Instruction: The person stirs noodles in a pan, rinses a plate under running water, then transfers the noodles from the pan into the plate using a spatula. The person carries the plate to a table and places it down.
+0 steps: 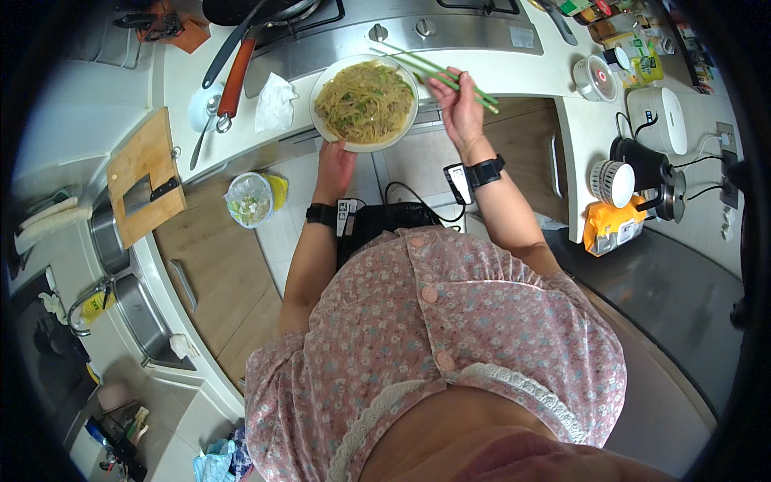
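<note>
My left hand (pixel 335 167) holds the near rim of a white plate (pixel 315 125) heaped with cooked noodles (pixel 365 102) and green bits. The plate is at the counter's front edge, below the gas stove. To its right, my right hand (pixel 461 108) grips a pair of green chopsticks (pixel 443 76); their thin tips point up and left, beyond the plate's upper right rim. A crumpled white paper towel (pixel 275 102) lies left of the plate. Farther left, a metal spoon (pixel 208 126) and a red-handled utensil (pixel 232 90) rest by a small pale dish (pixel 201 107).
A gas stove (pixel 397 30) with a dark pan (pixel 229 11) stands beyond the counter. At left are a wooden cutting board (pixel 144 175) with a knife, a steel sink (pixel 144 307) and a lined waste bin (pixel 248 202). At right stand stacked bowls (pixel 613 182) and a black kettle (pixel 641 162).
</note>
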Demonstrator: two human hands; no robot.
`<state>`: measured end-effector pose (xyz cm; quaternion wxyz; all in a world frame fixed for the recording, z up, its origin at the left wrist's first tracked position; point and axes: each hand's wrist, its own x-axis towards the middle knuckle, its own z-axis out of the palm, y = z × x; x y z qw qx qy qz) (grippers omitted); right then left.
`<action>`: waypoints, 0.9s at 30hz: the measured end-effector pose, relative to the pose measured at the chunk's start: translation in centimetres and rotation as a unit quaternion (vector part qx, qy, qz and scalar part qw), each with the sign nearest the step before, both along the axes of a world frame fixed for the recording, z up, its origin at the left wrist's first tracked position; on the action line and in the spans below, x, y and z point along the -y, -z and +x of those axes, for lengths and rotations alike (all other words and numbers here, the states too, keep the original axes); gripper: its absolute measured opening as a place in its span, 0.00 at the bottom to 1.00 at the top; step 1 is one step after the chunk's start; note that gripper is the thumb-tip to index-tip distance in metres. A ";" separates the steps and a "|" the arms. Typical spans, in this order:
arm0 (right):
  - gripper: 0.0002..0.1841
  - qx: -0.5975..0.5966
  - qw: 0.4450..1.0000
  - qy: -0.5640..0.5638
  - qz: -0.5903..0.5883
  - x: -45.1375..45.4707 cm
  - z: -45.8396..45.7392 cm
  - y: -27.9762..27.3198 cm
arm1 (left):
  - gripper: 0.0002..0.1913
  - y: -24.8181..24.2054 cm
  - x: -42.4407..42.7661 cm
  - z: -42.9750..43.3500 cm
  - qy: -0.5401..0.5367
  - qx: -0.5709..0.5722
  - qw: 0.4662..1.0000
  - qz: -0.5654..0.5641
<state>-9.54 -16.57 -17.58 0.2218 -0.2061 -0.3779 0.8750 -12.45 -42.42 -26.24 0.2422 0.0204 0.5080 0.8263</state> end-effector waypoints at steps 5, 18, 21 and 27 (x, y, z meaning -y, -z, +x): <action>0.21 -0.014 1.000 0.010 -0.021 1.9 -0.8 2.4 | 0.22 -0.5 0.0 0.2 -0.017 0.087 0.991 0.101; 0.19 -0.105 0.994 0.042 0.012 -4.9 6.0 -2.6 | 0.29 -8.1 -7.3 2.0 0.059 0.157 0.985 0.038; 0.19 -0.122 0.991 0.038 0.039 -6.6 7.0 -3.1 | 0.32 -9.4 -8.6 2.6 0.101 0.096 0.989 0.051; 0.19 -0.189 0.981 0.044 0.007 -7.4 7.1 -4.1 | 0.32 -12.4 -9.0 3.7 0.074 0.085 0.994 0.011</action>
